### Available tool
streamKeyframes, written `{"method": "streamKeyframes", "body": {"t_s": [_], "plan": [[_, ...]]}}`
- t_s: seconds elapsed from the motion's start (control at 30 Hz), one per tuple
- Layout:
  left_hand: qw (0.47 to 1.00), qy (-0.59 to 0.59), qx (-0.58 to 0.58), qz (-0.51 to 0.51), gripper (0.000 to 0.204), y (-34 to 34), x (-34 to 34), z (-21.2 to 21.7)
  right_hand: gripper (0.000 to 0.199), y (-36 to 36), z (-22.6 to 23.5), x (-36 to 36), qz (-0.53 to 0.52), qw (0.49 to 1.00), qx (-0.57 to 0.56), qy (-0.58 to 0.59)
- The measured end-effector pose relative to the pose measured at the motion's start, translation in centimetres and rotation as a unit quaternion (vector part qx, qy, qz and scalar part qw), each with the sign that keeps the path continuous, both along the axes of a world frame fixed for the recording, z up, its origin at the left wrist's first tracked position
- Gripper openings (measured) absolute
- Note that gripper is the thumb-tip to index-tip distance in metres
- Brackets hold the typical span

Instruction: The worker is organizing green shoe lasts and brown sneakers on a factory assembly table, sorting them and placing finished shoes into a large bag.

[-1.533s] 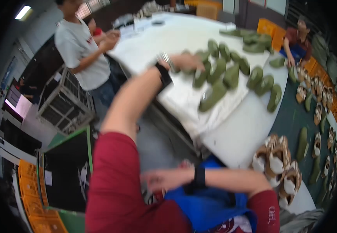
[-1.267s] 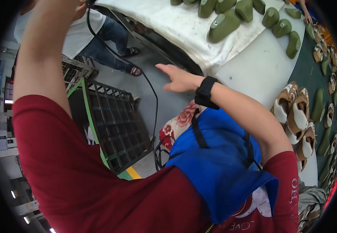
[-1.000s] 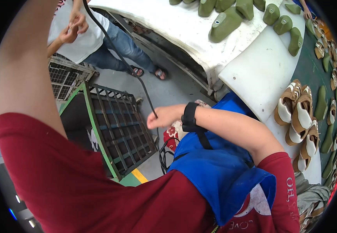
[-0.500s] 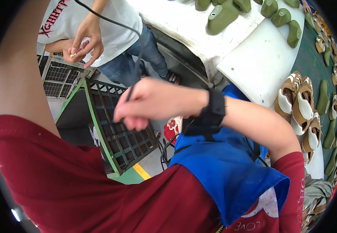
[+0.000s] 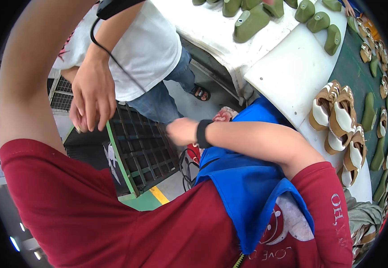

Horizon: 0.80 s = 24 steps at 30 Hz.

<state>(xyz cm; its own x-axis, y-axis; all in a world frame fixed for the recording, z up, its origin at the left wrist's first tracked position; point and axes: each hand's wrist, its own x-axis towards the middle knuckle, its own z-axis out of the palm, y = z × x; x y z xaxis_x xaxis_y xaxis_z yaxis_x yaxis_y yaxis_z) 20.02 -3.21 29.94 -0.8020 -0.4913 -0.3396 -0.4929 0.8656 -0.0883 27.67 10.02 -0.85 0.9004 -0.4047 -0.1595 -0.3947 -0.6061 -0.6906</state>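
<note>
My right hand (image 5: 183, 131) is closed in front of my blue apron (image 5: 265, 174), with a black band round its wrist. A thin black cable (image 5: 124, 71) runs down from a black device (image 5: 118, 6) at the top edge toward this hand. The fingers are partly hidden and blurred, but they appear closed on the cable. My left arm (image 5: 28, 76) rises along the left side and leaves the picture at the top, so its hand does not show. Near it, a co-worker's hand (image 5: 93, 91) hangs with loosely bent fingers.
The co-worker in a white shirt (image 5: 145, 53) stands close ahead. A green-framed metal rack (image 5: 142, 152) stands below. At right, brown-and-white shoes (image 5: 337, 111) stand by a white board (image 5: 283, 76). Green shoe lasts (image 5: 252, 22) lie on a white-covered table (image 5: 203, 27).
My right hand has moved down and to the right, drawing the cable. The co-worker's hand has come lower and nearer. A black device has appeared at the top edge.
</note>
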Motion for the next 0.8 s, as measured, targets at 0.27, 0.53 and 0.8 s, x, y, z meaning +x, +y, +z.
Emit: {"method": "streamKeyframes", "body": {"t_s": [0.27,0.53,0.8], "plan": [[0.985,-0.030,0.017,-0.171,0.057,4.3,-4.2,-3.3,0.016,-0.3,-1.5,2.9,-0.164,0.739,0.541,-0.368],[0.978,-0.022,0.081,-0.193,0.058,4.2,-3.5,-1.5,0.020,2.6,6.0,-0.3,-0.001,0.751,0.581,-0.315],[0.995,-0.053,0.056,-0.070,0.057,5.4,-2.3,0.7,0.040,-1.0,7.7,-5.8,-0.045,0.812,0.528,-0.244]]}}
